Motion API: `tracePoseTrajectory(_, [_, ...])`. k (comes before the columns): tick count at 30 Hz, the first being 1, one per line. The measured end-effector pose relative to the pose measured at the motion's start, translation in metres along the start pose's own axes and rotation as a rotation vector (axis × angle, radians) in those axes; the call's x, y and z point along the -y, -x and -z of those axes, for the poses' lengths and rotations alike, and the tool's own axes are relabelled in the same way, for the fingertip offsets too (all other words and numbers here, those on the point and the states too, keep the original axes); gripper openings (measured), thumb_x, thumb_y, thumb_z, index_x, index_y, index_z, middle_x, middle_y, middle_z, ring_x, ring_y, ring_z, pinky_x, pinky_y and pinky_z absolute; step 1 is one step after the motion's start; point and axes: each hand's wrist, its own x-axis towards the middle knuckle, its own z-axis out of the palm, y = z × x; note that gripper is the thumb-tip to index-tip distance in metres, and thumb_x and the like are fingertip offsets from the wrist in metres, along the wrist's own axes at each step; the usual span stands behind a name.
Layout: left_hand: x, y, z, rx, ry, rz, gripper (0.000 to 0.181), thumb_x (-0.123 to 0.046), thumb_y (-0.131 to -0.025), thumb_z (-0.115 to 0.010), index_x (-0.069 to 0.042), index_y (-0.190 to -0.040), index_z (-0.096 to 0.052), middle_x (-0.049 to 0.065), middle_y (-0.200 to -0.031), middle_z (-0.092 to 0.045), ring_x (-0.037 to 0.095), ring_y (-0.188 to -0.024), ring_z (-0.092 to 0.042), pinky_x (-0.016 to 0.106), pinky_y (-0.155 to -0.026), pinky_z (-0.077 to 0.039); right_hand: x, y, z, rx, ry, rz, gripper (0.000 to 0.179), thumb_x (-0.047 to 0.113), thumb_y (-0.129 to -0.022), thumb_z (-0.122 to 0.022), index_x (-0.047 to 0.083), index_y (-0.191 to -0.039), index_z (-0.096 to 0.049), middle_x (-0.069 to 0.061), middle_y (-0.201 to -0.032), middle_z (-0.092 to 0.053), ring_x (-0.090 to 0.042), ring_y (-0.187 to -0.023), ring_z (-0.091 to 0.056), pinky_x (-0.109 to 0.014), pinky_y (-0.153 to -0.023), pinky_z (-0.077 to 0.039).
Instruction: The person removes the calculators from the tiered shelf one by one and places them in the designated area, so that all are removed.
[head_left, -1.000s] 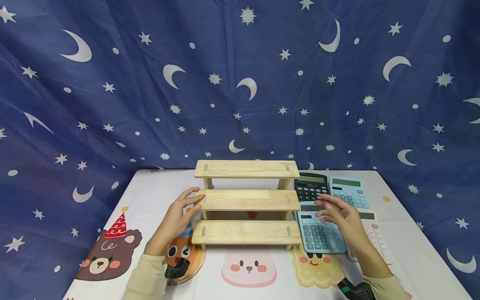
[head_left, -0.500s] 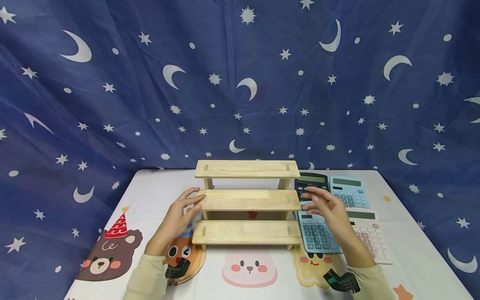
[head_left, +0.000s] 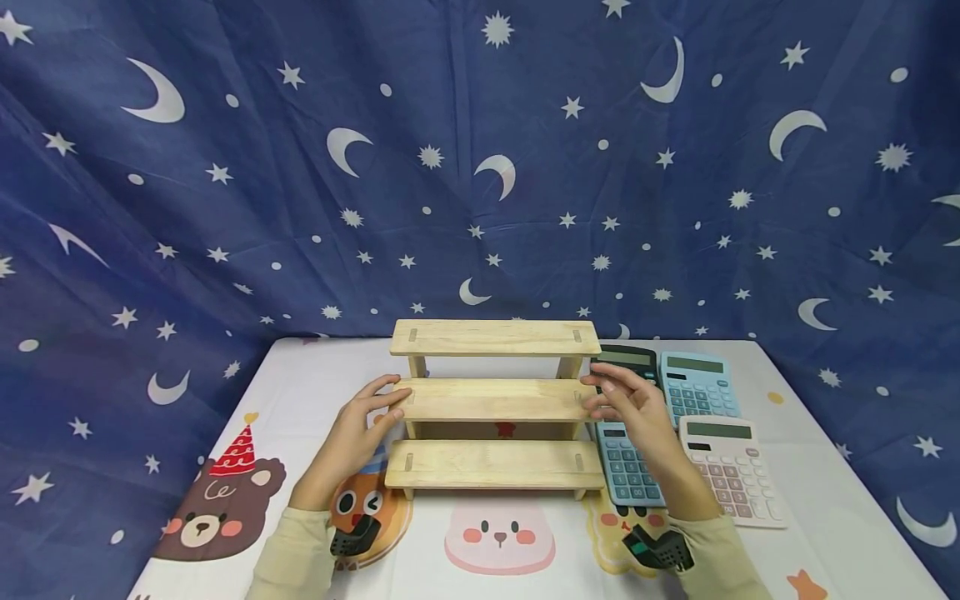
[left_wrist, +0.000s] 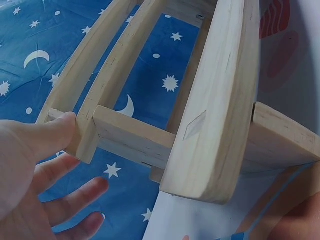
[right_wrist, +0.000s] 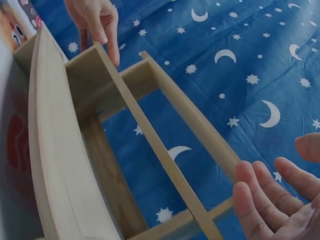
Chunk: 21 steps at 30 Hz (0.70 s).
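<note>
A three-tier wooden display stand stands on the table. My left hand pinches the left end of its middle board, the thumb on one face and a finger behind in the left wrist view. At the right end of that board hovers my right hand, its fingers loosely bent. In the right wrist view the right hand holds nothing, and its fingertips are close to the stand's boards; whether they touch is unclear.
Right of the stand lie a black calculator, a light blue calculator behind, another blue calculator in front, and a white calculator. A blue star-patterned cloth hangs behind the cartoon-printed tablecloth.
My right hand has moved left from over the calculators to the right end of the middle board. The left hand and the stand have stayed in place.
</note>
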Motion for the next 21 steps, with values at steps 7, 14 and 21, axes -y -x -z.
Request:
tracePoseTrajectory(7, [-0.005,0.000,0.002,0.005,-0.027,0.020,0.033,-0.011,-0.098,-0.065,-0.004,-0.130,-0.069,0.013,-0.150,-0.054,0.039,-0.142,-0.047,0.057,-0.107,-0.046,-0.001,-0.008,-0.010,0.002,-0.050,0.013,0.044,0.016,-0.108,-0.049,-0.012,-0.141,-0.046,0.006,-0.115,-0.073,-0.006,-0.086,-0.073,-0.025,-0.076,-0.061])
tracePoseTrajectory(14, [-0.008,0.002,0.003,-0.002,-0.063,0.021,0.034,-0.013,-0.098,-0.066,-0.003,-0.130,-0.069,0.014,-0.147,-0.056,0.039,-0.140,-0.049,0.058,-0.109,-0.045,0.001,-0.013,-0.019,-0.003,-0.081,0.011,0.044,0.016,-0.108,-0.049,-0.011,-0.142,-0.047,0.016,-0.113,-0.072,-0.006,-0.087,-0.073,-0.024,-0.077,-0.061])
tracePoseTrajectory(21, [-0.014,0.003,0.004,-0.040,-0.089,0.021,0.033,-0.017,-0.099,-0.065,-0.004,-0.130,-0.069,0.015,-0.144,-0.059,0.041,-0.137,-0.053,0.060,-0.108,-0.045,0.000,-0.013,-0.022,-0.004,-0.077,0.028,0.043,0.016,-0.107,-0.050,-0.011,-0.140,-0.048,0.007,-0.114,-0.073,-0.007,-0.086,-0.073,-0.027,-0.076,-0.061])
